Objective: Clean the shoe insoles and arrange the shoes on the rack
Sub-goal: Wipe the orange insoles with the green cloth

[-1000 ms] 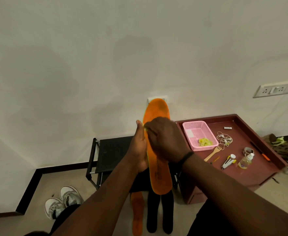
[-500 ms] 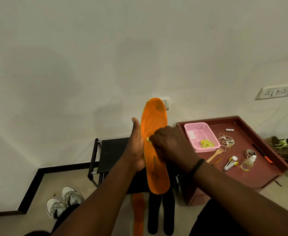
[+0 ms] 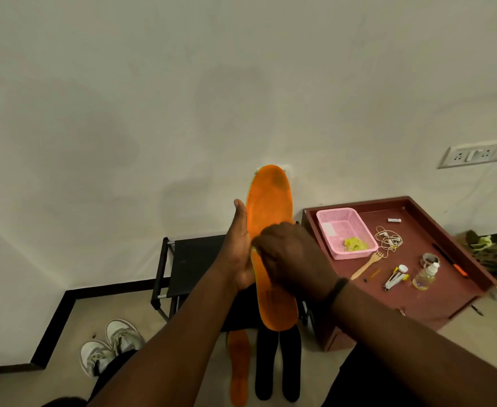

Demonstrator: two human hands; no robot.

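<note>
Against the white wall, an orange insole (image 3: 270, 207) is held upright, toe end up. The left hand (image 3: 239, 248) supports its left edge from behind, thumb straight up along the edge. The right hand (image 3: 294, 259), fingers curled, presses a small yellowish wad, barely visible, against the insole's middle. A black shoe rack (image 3: 194, 259) stands behind the hands. On the floor below lie a second orange insole (image 3: 239, 365) and, just beside it, a black pair of shoes (image 3: 278, 362). White sneakers (image 3: 110, 346) sit farther left. A pink basket (image 3: 345, 232) rests on the red cabinet (image 3: 446, 289).
</note>
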